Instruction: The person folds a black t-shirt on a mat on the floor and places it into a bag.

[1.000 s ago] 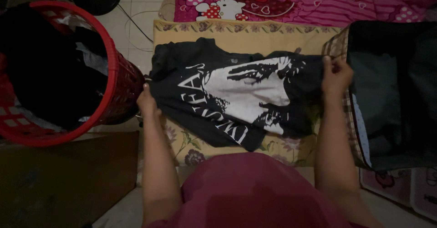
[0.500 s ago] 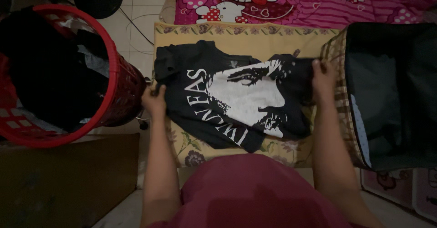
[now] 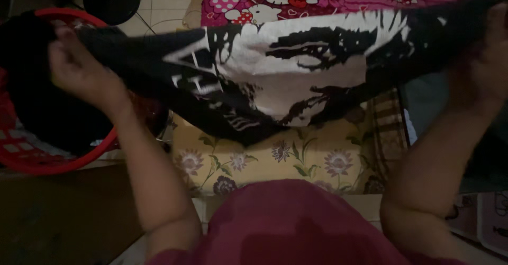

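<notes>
Black T-shirt stretched between both hands — fingers pinching its ends.

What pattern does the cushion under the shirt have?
Purple flowers on yellow, on the cushion, in the head view.

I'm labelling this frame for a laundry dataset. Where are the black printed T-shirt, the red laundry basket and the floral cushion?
Black printed T-shirt [image 3: 296, 69], head view: on its white print.
Red laundry basket [image 3: 63, 163], head view: on its near rim.
Floral cushion [image 3: 296, 156], head view: on its bare yellow top.
</notes>
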